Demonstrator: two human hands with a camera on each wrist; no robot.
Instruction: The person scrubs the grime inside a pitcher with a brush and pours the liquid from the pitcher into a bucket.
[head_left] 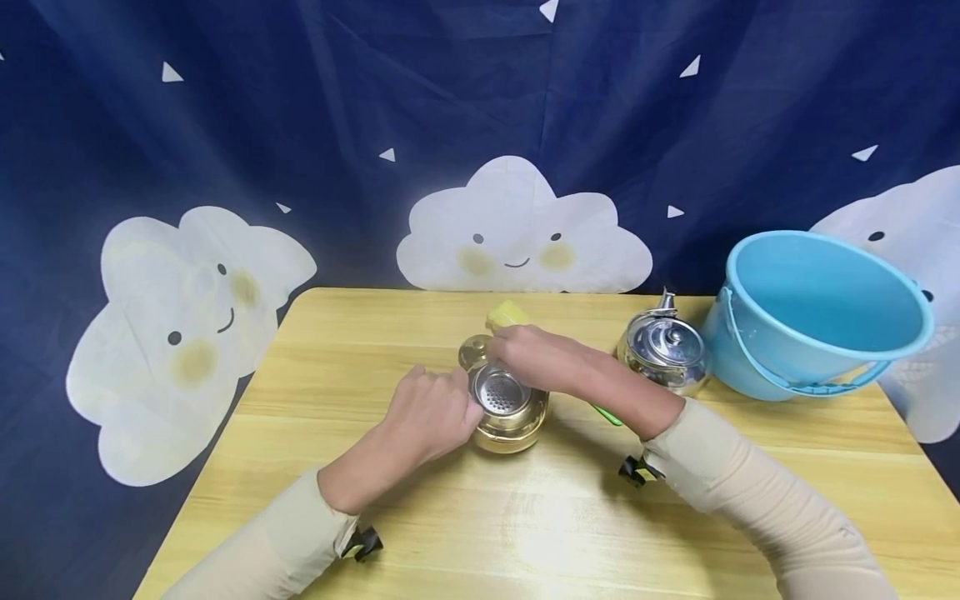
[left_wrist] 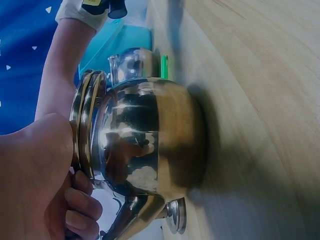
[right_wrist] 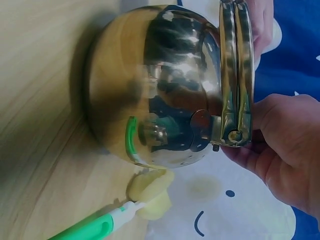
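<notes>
- Head view, biggest first: a dark blue curtain point(head_left: 450, 100) hangs across the back, printed with smiling white clouds and small white triangles.
- Below it spreads the wood-grain table point(head_left: 450, 533), with light glaring off the part nearest me.
- On the table's far right stands a light blue bucket point(head_left: 750, 342), its carrying handle hanging down on my side.
- Between my two hands, near the middle of the table, the shiny teapot point(head_left: 510, 433) stands upright, mouth open. Its metal mirrors the wood (hence much of the gold, perhaps).
- Another steel teapot point(head_left: 660, 375) sits just left of the bucket, lid on, spout pointing away from me.
- My left hand point(head_left: 431, 412) is clamped at the left of the mouth, fingers curled in at the folded handle bars point(right_wrist: 236, 65); the spout shows just beyond my fingers in the left wrist view.
- My right hand point(head_left: 534, 358) grips those same bars at the far right side, close by the rivet, thumb and fingers together on them.
- Behind the pot lies a brush point(right_wrist: 100, 227) with a green handle and a yellow sponge head point(head_left: 507, 313); my right arm crosses over it.
- In the teapot's mouth sits a perforated strainer point(head_left: 501, 393).
- Smallest, a round lid point(head_left: 474, 352) rests on the wood behind the pot, beside the spout.
</notes>
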